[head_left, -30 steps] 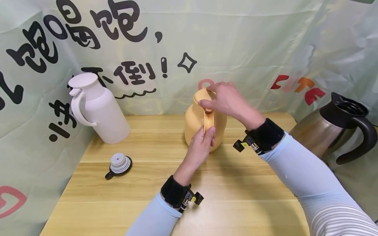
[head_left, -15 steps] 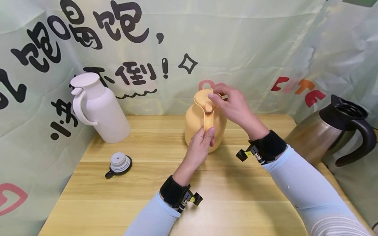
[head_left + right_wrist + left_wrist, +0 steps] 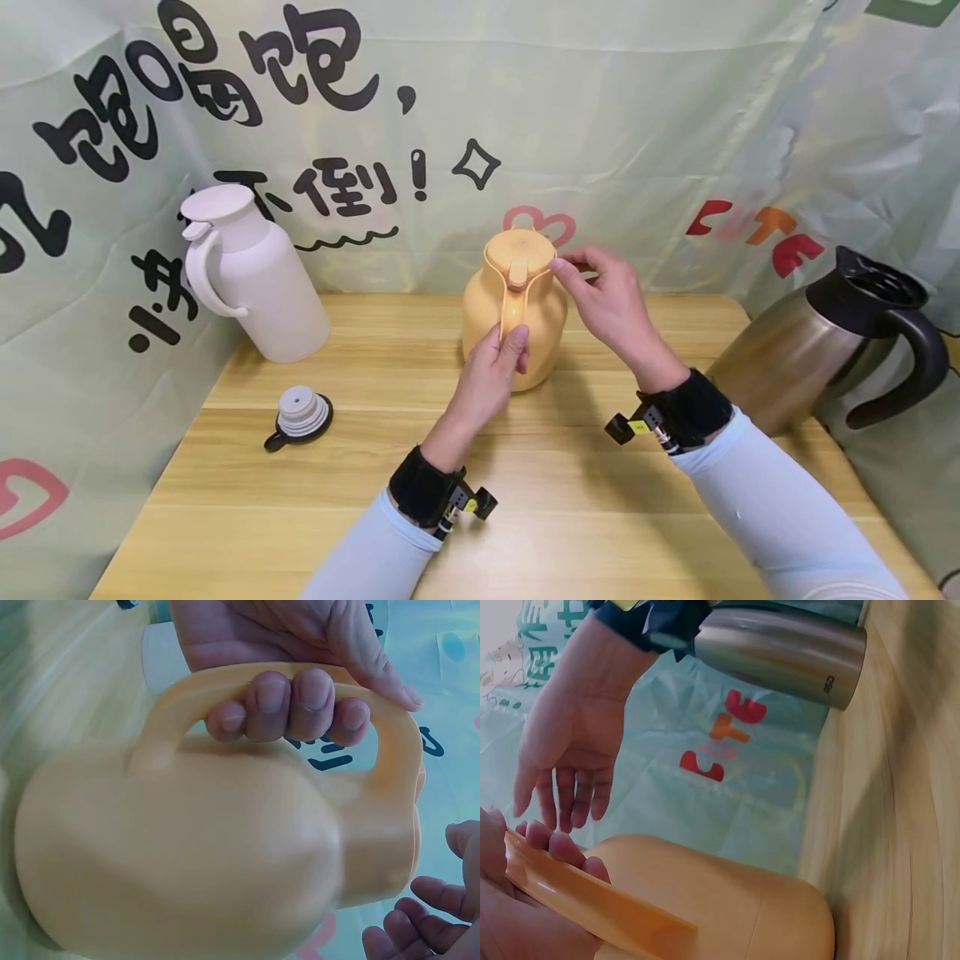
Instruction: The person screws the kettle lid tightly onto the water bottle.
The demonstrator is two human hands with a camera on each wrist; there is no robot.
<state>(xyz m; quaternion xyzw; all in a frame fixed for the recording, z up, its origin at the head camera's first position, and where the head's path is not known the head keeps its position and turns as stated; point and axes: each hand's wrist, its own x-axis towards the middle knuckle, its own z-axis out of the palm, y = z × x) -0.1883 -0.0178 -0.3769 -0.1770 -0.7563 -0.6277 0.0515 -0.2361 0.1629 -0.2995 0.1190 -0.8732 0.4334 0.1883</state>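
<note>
A yellow-orange thermos jug (image 3: 546, 329) stands at the table's middle. Its round lid (image 3: 521, 248) sits in the neck, with a small lever facing me. My left hand (image 3: 489, 373) grips the jug's handle (image 3: 513, 307); in the right wrist view its fingers (image 3: 271, 696) wrap through the handle. Beside the jug's rim, on the right, is my right hand (image 3: 613, 310), its thumb tip close to the rim. The right wrist view has the right hand's relaxed fingers (image 3: 409, 930) just off the jug's mouth, holding nothing.
A white thermos jug (image 3: 262, 279) stands at the back left of the wooden table (image 3: 570, 517). In front of it lies a grey stopper (image 3: 302, 415) with a black rim. A steel jug (image 3: 795, 346) with black handle stands at the right. Printed cloth (image 3: 637, 108) hangs behind.
My right hand has come off the lid and moved down to the right of the rim. The jug has shifted slightly left, with my left hand still gripping its handle.
</note>
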